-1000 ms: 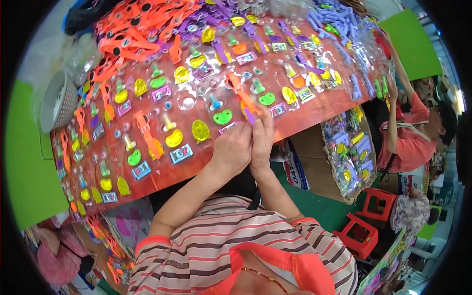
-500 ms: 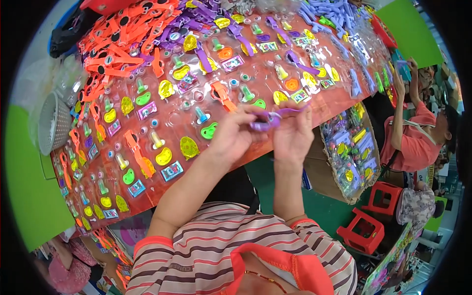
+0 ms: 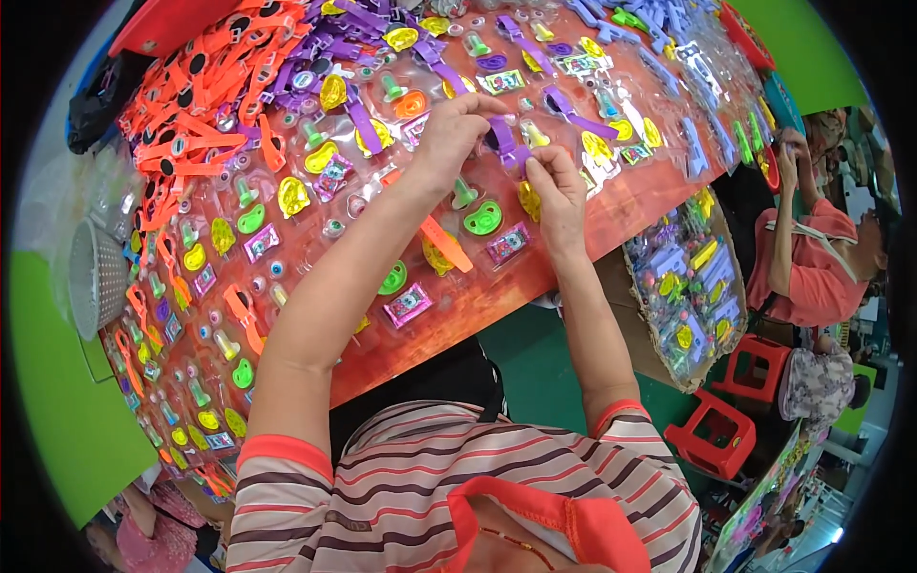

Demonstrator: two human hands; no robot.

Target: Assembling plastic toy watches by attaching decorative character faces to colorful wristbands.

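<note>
1. Purple watch (image 3: 508, 148), upper centre of the frame, spans both hands, seemingly to keep its strap straight.
2. Right hand (image 3: 560, 199) pinches its lower end between thumb and finger, steadying it.
3. Left hand (image 3: 451, 141) bends over the upper end; I cannot tell whether it pinches.
4. Clear trays (image 3: 306, 250) apparently keep small toys apart.
5. Orange watches (image 3: 196, 119) heap upper left, presumably grouped by colour.

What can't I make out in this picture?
All in the head view:
Underside of the purple strap in the right hand: turned away.
Part of an orange strap: behind the left forearm.
Red container: cut off by the upper edge.
What the co-worker's hands hold: too small.
</note>
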